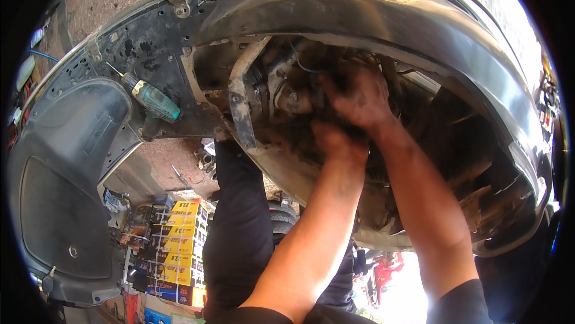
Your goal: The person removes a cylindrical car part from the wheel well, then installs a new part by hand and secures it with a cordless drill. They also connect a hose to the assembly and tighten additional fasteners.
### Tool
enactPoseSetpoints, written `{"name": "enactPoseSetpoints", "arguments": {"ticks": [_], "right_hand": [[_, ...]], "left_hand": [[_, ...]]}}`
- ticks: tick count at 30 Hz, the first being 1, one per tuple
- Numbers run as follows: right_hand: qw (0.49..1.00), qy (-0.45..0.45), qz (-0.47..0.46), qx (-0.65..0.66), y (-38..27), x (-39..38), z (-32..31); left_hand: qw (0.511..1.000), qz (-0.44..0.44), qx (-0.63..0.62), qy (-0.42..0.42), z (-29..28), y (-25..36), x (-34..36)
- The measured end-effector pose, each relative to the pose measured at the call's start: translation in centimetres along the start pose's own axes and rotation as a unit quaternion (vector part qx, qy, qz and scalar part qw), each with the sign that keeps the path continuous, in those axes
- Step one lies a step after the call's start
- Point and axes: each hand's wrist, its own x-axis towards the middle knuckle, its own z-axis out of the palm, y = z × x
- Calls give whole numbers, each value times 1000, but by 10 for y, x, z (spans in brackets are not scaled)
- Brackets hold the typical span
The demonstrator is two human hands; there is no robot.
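Both my hands reach into an opening in the dark shell of a vehicle body (371, 12). My right hand (362, 93) is higher, with its fingers curled around something dark that I cannot make out. Just below it is my left hand (338, 138), its fingers hidden in shadow beneath the right wrist. A dirty, round metal housing (292, 99) sits left of the hands. Beside that housing, a worn metal bracket (241, 105) crosses the opening. A thin cable (299, 63) curves down above the housing. Motion blur and shadow hide what the fingertips touch.
On the black panel (173, 72) at the left lies a teal cordless drill (159, 103) with a long bit. Strapped yellow boxes (179, 243) are stacked at the lower left. A screwdriver-like tool (178, 174) rests on the ground. A red object (386, 273) stands below.
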Motion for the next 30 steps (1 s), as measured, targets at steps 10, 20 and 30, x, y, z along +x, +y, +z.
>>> {"name": "enactPoseSetpoints", "arguments": {"ticks": [10,20,30], "right_hand": [[988,122,-91,-7,-12,-15,3],[989,105,-102,-30,-7,-10,3],[999,30,16,-21,-18,2,1]], "left_hand": [[985,14,-90,-149,-32,-12,24],[994,-22,-86,-67,-19,0,8],[998,36,-39,42,4,2,-6]]}}
